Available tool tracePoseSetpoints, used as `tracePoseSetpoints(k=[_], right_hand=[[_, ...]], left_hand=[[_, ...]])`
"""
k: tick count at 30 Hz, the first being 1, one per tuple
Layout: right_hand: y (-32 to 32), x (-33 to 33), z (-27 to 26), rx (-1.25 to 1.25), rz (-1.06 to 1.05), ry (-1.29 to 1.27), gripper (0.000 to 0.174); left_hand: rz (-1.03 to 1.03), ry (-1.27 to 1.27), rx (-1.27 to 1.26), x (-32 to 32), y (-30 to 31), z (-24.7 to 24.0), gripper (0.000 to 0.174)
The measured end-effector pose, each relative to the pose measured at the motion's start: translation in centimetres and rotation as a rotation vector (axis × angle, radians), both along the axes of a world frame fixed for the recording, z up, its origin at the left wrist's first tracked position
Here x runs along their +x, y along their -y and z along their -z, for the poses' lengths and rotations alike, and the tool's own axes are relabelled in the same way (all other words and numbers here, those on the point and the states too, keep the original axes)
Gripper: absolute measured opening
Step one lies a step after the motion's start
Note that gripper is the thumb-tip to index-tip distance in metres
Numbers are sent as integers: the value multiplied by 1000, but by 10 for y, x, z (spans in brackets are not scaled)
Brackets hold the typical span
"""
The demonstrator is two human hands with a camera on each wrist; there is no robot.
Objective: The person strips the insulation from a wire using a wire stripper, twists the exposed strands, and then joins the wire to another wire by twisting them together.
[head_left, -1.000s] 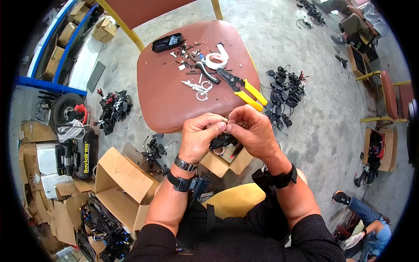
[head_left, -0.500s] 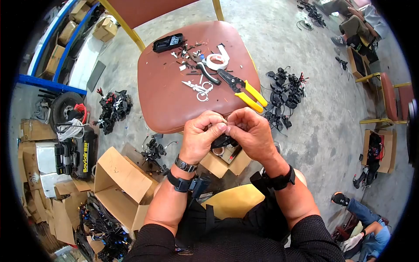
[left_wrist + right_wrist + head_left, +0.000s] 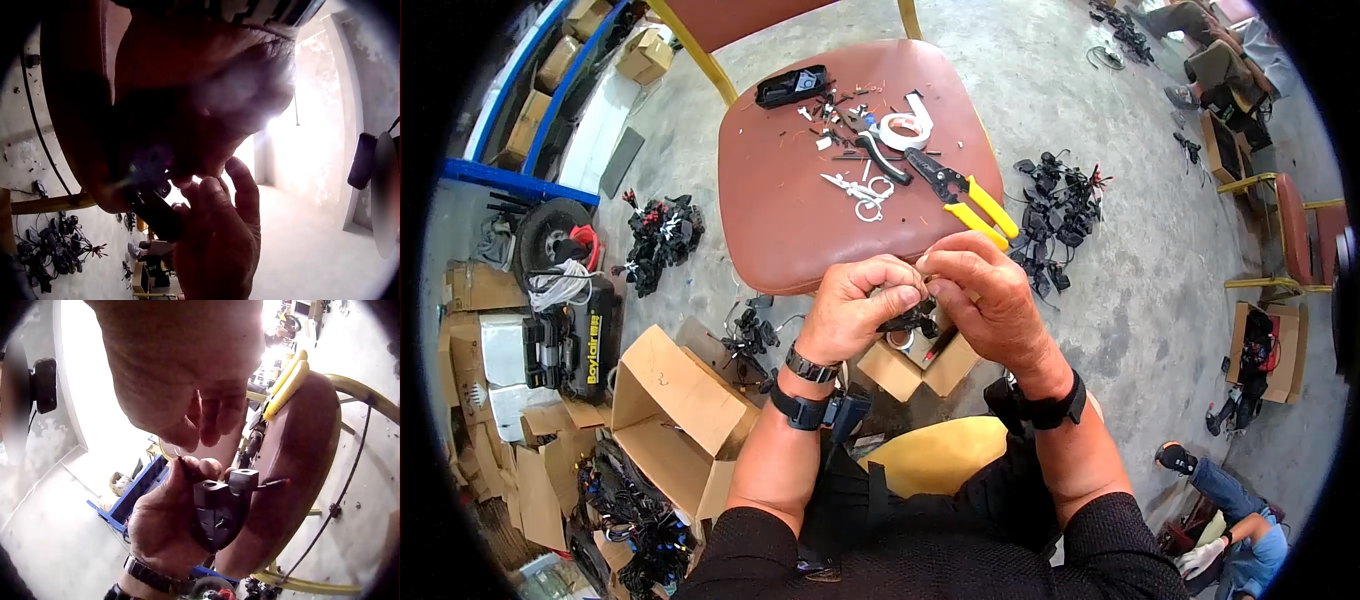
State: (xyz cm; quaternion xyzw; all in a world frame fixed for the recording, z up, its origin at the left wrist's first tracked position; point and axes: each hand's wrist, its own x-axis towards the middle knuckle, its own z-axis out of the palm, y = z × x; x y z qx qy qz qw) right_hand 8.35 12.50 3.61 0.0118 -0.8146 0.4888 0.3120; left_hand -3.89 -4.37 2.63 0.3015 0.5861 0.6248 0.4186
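Observation:
Black plastic part (image 3: 220,509) with two round openings is gripped by the left hand (image 3: 855,312), whose thumb and fingers also pinch a dark wire with thin bare strands (image 3: 179,452) at its end. Close above those strands is the right hand (image 3: 990,300), its thumb and forefinger slightly apart, fingers bent. In the right wrist view a gap shows between the right hand (image 3: 181,375) and the wire end. The left wrist view is dark; there the right hand (image 3: 219,250) is beside the black part (image 3: 156,215).
On the brown chair seat (image 3: 790,230) lie yellow-handled strippers (image 3: 980,212), pliers (image 3: 883,160), scissors (image 3: 862,193), white tape (image 3: 905,131), a black casing (image 3: 791,86) and scraps. An open carton (image 3: 948,368) is below the hands; a larger carton (image 3: 675,400) stands left. Cable piles (image 3: 1055,210) lie about.
The right thumb and forefinger have parted and drawn slightly away from the left fingertips. The left hand keeps its grip on the black part. The head view has shifted slightly.

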Motion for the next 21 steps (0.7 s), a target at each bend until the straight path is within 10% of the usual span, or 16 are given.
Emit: tracePoseSetpoints(k=[21], right_hand=[[-2, 2, -2, 92, -16, 24, 17]], left_hand=[[83, 114, -6, -2, 4, 2, 8]])
